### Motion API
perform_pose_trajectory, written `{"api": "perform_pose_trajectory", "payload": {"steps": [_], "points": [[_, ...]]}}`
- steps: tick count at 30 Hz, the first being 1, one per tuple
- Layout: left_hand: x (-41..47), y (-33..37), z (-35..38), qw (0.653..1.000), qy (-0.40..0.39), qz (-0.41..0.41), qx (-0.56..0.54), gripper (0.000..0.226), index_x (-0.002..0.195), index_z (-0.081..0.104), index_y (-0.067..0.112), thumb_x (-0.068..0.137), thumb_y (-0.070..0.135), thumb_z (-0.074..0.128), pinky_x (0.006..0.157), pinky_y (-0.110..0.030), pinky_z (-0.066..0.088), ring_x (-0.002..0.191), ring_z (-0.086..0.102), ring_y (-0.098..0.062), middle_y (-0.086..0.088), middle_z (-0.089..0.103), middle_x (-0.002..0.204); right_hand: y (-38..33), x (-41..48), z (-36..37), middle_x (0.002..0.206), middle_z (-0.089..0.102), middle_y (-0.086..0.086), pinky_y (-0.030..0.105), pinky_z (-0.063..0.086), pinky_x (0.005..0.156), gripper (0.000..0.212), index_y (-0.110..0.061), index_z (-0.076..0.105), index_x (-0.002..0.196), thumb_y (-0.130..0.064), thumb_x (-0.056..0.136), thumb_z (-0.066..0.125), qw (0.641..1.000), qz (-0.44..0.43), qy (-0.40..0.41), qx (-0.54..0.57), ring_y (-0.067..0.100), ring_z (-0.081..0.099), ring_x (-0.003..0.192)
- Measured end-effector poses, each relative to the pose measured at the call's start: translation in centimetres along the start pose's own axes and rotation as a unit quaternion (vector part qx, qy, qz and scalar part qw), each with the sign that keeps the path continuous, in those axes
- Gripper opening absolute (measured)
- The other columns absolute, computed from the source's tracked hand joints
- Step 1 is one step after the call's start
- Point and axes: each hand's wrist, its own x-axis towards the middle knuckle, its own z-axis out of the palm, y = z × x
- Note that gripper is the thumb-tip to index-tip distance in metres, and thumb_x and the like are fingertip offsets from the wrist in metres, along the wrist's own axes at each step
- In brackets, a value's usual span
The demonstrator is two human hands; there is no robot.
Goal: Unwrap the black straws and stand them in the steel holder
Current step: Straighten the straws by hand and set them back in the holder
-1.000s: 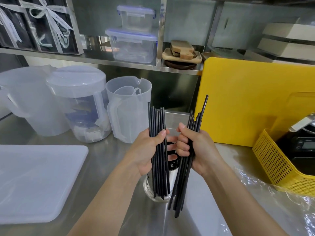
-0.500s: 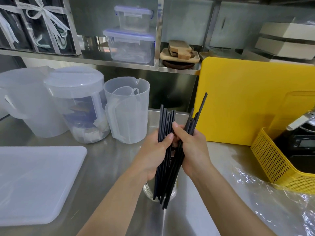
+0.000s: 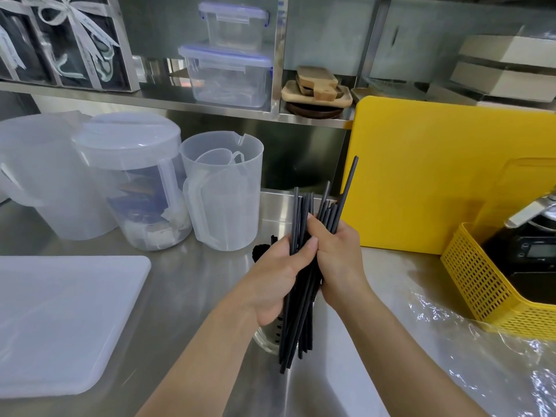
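While they hang over the round steel holder (image 3: 267, 338), thin black plastic straws (image 3: 296, 326) sit clamped in left hand (image 3: 270, 275) and right hand (image 3: 340, 260) grips.

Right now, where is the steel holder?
Head view, lower centre: the steel holder stands on the counter under the left hand, mostly hidden behind it and the black straws, right of the white board.
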Motion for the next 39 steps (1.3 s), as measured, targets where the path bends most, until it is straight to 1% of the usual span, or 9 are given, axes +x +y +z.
{"api": "perform_pose_trajectory", "payload": {"steps": [7,13,19,22,24,26,29,33,39], "points": [[-0.4,0.1,-0.2,0.999,-0.033,0.017,-0.037,0.021,0.091,0.057,0.009,0.079,0.026,0.058,0.05,-0.025,0.049,0.054,0.055,-0.013,-0.002,0.057,0.062,-0.9,-0.9,-0.3,0.056,0.053,0.008,0.015,0.031,0.03,0.023,-0.01,0.054,0.069,-0.018,0.089,0.059,0.999,0.029,-0.028,0.015,0.012,0.044,0.03],[-0.6,0.4,-0.7,0.989,-0.091,-0.017,-0.114,0.012,0.09,0.049,0.008,0.083,0.014,0.057,0.034,-0.015,0.034,0.045,0.044,-0.008,-0.005,0.045,0.071,-0.8,-0.5,-0.6,0.068,0.063,0.01,0.025,0.052,0.053,0.007,-0.003,0.064,0.078,-0.006,0.083,0.063,0.994,0.036,-0.047,0.093,0.021,0.062,0.065],[-0.5,0.6,-1.5,0.986,-0.128,-0.023,-0.105,0.016,0.093,0.052,0.001,0.084,0.013,0.055,0.033,-0.014,0.033,0.043,0.042,-0.006,-0.004,0.059,0.076,-1.0,-0.1,-1.8,0.064,0.064,0.0,0.023,0.052,0.06,0.008,-0.008,0.062,0.078,-0.014,0.08,0.067,0.983,0.018,-0.158,0.094,0.014,0.064,0.065],[-0.6,0.9,-1.6,0.978,-0.151,-0.016,-0.141,0.015,0.09,0.059,-0.001,0.082,0.012,0.058,0.033,-0.014,0.034,0.043,0.042,-0.006,-0.005,0.062,0.081,-0.8,0.3,-2.6,0.084,0.064,0.005,0.029,0.048,0.074,0.042,-0.01,0.063,0.097,-0.043,0.072,0.071,0.963,-0.007,-0.229,0.142,0.025,0.057,0.079],[-0.6,1.1,-1.8,0.977,-0.146,-0.013,-0.156,0.012,0.086,0.064,0.001,0.083,0.01,0.057,0.032,-0.014,0.033,0.042,0.042,-0.005,-0.008,0.056,0.081,-1.3,1.3,-3.4,0.094,0.062,0.007,0.034,0.039,0.08,0.058,-0.013,0.063,0.103,-0.059,0.069,0.064,0.957,-0.011,-0.191,0.217,0.026,0.05,0.085],[-0.7,1.2,-2.1,0.978,-0.134,-0.018,-0.157,0.016,0.083,0.066,0.001,0.084,0.008,0.052,0.031,-0.014,0.032,0.041,0.041,-0.005,-0.01,0.049,0.082,-2.3,2.9,-5.3,0.089,0.062,0.001,0.031,0.035,0.078,0.042,-0.014,0.065,0.099,-0.05,0.078,0.059,0.964,-0.051,-0.063,0.252,0.015,0.052,0.08],[-0.8,1.1,-2.3,0.978,-0.139,-0.021,-0.151,0.013,0.084,0.067,0.004,0.083,0.007,0.055,0.031,-0.013,0.033,0.041,0.041,-0.005,-0.008,0.057,0.083,-5.4,4.8,-7.9,0.073,0.065,-0.01,0.023,0.04,0.065,0.017,-0.021,0.071,0.085,-0.014,0.089,0.056,0.974,-0.21,0.026,0.075,0.008,0.054,0.069],[-0.7,0.8,-1.8,0.977,-0.167,-0.027,-0.13,0.01,0.082,0.064,0.004,0.073,0.008,0.06,0.031,-0.012,0.032,0.038,0.04,-0.005,-0.005,0.058,0.079,-10.2,5.6,-8.8,0.07,0.069,-0.021,0.014,0.044,0.066,0.022,-0.029,0.072,0.081,-0.009,0.084,0.064,0.919,-0.332,-0.07,-0.2,-0.001,0.058,0.073],[-0.5,0.4,-0.4,0.983,-0.167,-0.034,-0.075,0.027,0.105,0.055,0.004,0.08,-0.005,0.05,0.031,-0.013,0.026,0.037,0.035,-0.003,0.003,0.052,0.065,-12.8,6.0,-5.5,0.086,0.069,-0.017,0.002,0.044,0.068,0.017,-0.019,0.074,0.097,-0.015,0.088,0.06,0.736,-0.184,-0.311,-0.572,-0.014,0.059,0.081]]}}
